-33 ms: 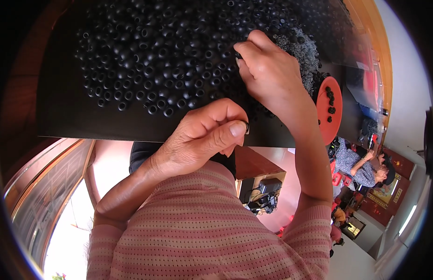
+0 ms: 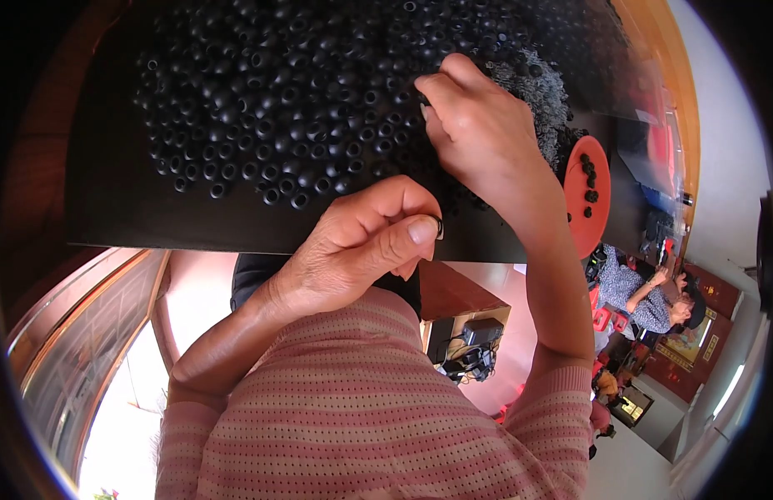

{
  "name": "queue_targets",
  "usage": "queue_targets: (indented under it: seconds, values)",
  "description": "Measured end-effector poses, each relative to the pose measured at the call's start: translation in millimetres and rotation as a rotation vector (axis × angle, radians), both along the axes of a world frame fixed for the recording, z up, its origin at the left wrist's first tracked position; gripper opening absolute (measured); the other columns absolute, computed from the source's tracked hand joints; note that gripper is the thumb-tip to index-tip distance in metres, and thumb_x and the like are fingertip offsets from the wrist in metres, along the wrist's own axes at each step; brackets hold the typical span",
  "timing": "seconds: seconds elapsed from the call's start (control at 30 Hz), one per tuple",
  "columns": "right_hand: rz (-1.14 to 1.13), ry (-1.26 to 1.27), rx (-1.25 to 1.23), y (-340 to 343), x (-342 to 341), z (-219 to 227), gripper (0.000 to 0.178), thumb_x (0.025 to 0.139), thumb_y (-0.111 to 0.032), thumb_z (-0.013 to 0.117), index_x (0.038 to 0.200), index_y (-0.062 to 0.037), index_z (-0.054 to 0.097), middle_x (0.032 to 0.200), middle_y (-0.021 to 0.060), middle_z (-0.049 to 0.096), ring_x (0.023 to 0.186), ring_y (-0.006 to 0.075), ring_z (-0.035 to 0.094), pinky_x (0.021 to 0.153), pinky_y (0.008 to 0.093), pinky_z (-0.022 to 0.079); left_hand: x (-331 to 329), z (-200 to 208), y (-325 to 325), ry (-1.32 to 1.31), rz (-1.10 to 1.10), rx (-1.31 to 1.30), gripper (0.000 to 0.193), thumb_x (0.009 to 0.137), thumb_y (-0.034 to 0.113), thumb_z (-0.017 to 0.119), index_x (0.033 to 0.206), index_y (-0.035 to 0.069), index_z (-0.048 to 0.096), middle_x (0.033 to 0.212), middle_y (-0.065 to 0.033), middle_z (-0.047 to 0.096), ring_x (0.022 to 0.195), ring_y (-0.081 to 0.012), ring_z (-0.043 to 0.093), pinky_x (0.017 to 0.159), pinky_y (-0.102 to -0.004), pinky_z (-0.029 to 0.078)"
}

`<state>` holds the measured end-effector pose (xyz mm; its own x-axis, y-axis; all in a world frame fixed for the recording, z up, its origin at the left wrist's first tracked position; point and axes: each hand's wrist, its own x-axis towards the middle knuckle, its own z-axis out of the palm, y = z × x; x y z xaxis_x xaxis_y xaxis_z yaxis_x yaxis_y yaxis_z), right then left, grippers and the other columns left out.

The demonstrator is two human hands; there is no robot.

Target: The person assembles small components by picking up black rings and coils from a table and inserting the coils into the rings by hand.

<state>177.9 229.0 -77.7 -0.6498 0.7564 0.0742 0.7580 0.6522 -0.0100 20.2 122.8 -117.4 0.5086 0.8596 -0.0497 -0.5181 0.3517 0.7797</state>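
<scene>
Black beads (image 2: 261, 125) crowd a dark table (image 2: 124, 212)

The left hand (image 2: 357, 250) pinches a small dark piece (image 2: 439, 225) between thumb and forefinger. The right hand (image 2: 482, 125) curls over the beads; whether it holds anything, I cannot tell. Farther right lie a grey heap (image 2: 538, 96) and a red dish (image 2: 577, 192).

you get white glare from the opening (image 2: 127, 408) at lower left, soft highlights on the beads (image 2: 300, 132), a dim tabletop (image 2: 120, 215), and straight lines bowing toward blackened corners.
</scene>
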Motion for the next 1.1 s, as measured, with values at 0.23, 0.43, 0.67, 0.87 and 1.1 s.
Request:
queue_targets:
  seconds: [0.23,0.43,0.67,0.87,1.1]
  values:
    - [0.004,-0.006,0.032,5.3,-4.0,-2.7,0.009,0.076,-0.007,0.062,0.082,-0.0062,0.055,0.084,0.0064,0.052,0.074,0.0274,0.060,0.057,0.0394,0.049,2.7,-1.0,-2.3,-0.009,0.047,0.031,0.025,0.098,0.025,0.049,0.097,0.001,0.053,0.079,-0.0019,0.054,0.066,-0.0070,0.049,0.062,-0.0213,0.043]
    - [0.013,0.263,-0.085,-4.1,1.3,13.1,0.009,0.077,-0.003,0.061,0.085,-0.0040,0.056,0.080,0.0086,0.056,0.067,0.0277,0.059,0.056,0.0359,0.046,1.4,-3.5,-7.1,-0.046,0.071,0.026,0.020,0.098,0.021,0.050,0.097,0.002,0.054,0.080,-0.0010,0.056,0.067,-0.0059,0.050,0.062,-0.0209,0.044]
    - [0.035,0.677,-0.364,-40.5,9.9,20.9,0.017,0.078,0.006,0.063,0.093,-0.0020,0.062,0.075,0.0072,0.059,0.060,0.0171,0.056,0.054,0.0263,0.043,2.4,-7.2,-7.1,-0.077,0.118,0.016,0.020,0.098,0.020,0.048,0.098,0.001,0.053,0.081,-0.0023,0.056,0.066,-0.0069,0.050,0.062,-0.0216,0.044]
    - [0.083,0.849,-0.372,-60.2,16.6,19.3,0.018,0.078,0.008,0.063,0.095,0.0010,0.063,0.082,0.0061,0.058,0.064,0.0109,0.053,0.056,0.0223,0.041,3.8,-2.8,-4.0,-0.112,0.150,-0.058,0.032,0.099,0.031,0.044,0.100,0.000,0.053,0.080,-0.0052,0.056,0.065,-0.0095,0.049,0.059,-0.0227,0.042]
    - [-0.028,0.995,-0.523,-82.8,19.8,15.9,0.018,0.077,0.009,0.064,0.094,0.0017,0.062,0.084,0.0069,0.058,0.067,0.0092,0.052,0.057,0.0210,0.040,4.1,-4.2,-5.7,-0.139,0.124,-0.071,0.030,0.098,0.029,0.046,0.102,0.000,0.053,0.079,-0.0053,0.057,0.063,-0.0104,0.049,0.059,-0.0226,0.041]
